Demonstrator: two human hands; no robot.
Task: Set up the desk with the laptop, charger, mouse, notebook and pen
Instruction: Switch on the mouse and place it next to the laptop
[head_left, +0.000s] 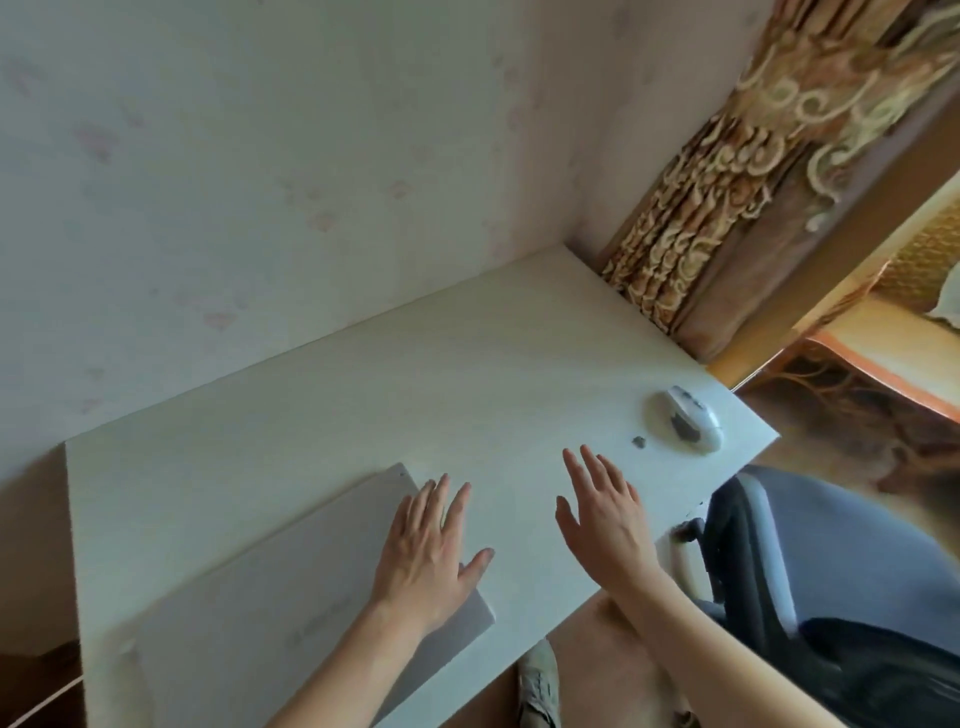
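A closed silver laptop (291, 597) lies flat on the white desk (415, 374), near its front left. My left hand (431, 551) is spread flat with straight fingers over the laptop's right end. My right hand (602, 514) hovers open just right of it, over the bare desk, holding nothing. A white mouse (693, 418) with grey side buttons sits near the desk's right edge, far from both hands. No charger, notebook or pen is in view.
A small grey speck (638, 442) lies left of the mouse. A patterned curtain (727, 208) hangs at the desk's far right corner. A grey-blue chair (810, 561) stands right of the desk. A wall backs the desk.
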